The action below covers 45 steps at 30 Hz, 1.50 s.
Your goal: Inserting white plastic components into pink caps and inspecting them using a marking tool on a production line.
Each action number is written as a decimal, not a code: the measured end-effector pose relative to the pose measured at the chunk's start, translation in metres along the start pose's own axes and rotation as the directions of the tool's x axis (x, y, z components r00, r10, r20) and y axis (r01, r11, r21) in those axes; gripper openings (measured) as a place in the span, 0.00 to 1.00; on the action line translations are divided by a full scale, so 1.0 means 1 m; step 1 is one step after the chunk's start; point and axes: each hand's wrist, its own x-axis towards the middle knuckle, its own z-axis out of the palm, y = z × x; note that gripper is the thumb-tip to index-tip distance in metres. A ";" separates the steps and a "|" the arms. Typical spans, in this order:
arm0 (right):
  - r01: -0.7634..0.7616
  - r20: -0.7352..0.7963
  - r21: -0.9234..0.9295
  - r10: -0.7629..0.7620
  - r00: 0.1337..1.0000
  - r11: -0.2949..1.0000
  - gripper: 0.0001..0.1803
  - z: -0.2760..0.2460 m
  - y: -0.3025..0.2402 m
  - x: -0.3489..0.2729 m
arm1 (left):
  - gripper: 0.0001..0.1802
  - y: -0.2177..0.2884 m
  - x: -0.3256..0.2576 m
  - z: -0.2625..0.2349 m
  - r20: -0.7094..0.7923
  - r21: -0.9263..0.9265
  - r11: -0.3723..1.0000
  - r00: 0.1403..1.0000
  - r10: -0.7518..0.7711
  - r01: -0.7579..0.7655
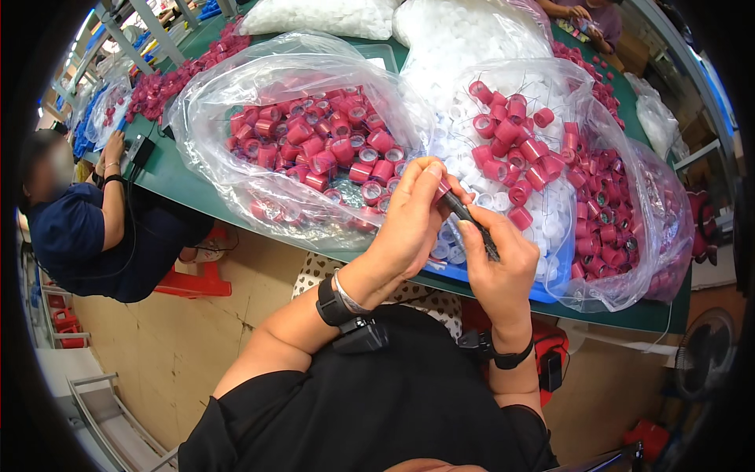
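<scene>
My left hand [405,224] is closed on a small dark-red cylindrical piece [442,189], mostly covered by the fingers. My right hand [505,253] grips a slim black pen-like tool [458,208], whose upper end meets the red piece. Just beyond both hands, a blue tray [560,271] carries many white round plastic parts [543,224]. A loose heap of red cylindrical pieces with thin dark wires [515,138] lies on top of the white parts.
Open clear plastic bags full of red pieces stand on the green table [177,179], one at left [212,126] and one at right [657,228]. White-filled bags [318,16] lie at the back. A co-worker [79,228] sits at left; another person [605,20] works at far right.
</scene>
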 end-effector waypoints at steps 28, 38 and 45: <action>-0.299 -0.165 -0.009 0.293 0.942 0.954 0.10 -0.047 0.004 -0.014 | 0.32 0.087 0.030 -0.020 -0.038 -0.028 1.000 0.999 -0.010 0.008; -0.298 -0.160 0.005 0.295 0.942 0.954 0.10 -0.048 0.006 -0.018 | 0.12 -0.022 0.009 -0.012 0.523 0.820 -0.237 0.850 -0.059 -0.521; -0.277 -0.139 -0.026 0.271 0.952 0.960 0.11 -0.046 0.011 -0.018 | 0.18 -0.007 0.009 -0.013 0.483 0.862 -0.058 0.852 -0.201 -0.503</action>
